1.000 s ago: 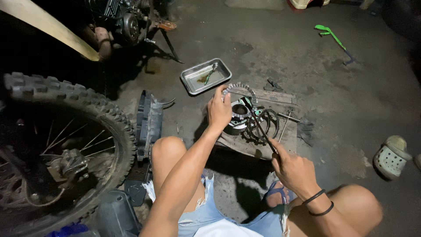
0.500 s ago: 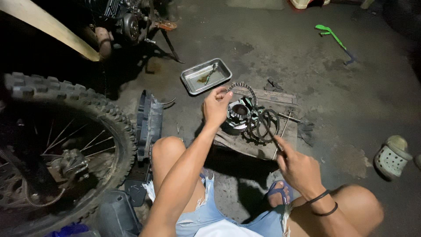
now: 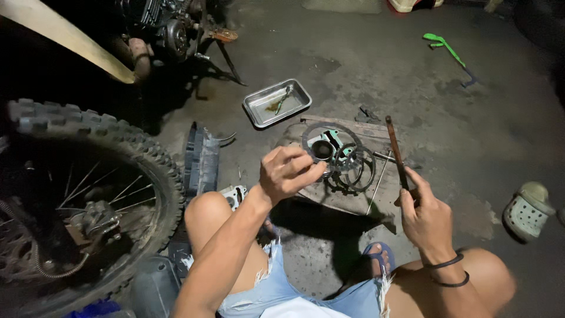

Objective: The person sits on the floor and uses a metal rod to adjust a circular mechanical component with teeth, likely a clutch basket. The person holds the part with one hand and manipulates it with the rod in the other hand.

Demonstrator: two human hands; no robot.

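A toothed metal sprocket ring [image 3: 331, 139] lies at the centre of the frame on a flat, grimy board [image 3: 353, 197], with a dark round hub part [image 3: 322, 149] inside it and smaller toothed rings [image 3: 356, 171] overlapping its lower right edge. The left hand [image 3: 286, 172] hovers just left of the hub part, its fingers curled close together; whether they pinch anything cannot be told. The right hand [image 3: 425, 215], lower right of centre, is closed around the lower end of a thin, rusty brown rod [image 3: 396, 150] that points up and slightly left. Above the sprocket ring sits a shiny rectangular metal tray [image 3: 262, 111] on rough concrete. A knobby tyre [image 3: 147, 159] with wire spokes fills the left side. A pale clog [image 3: 525, 210] lies at the right edge.
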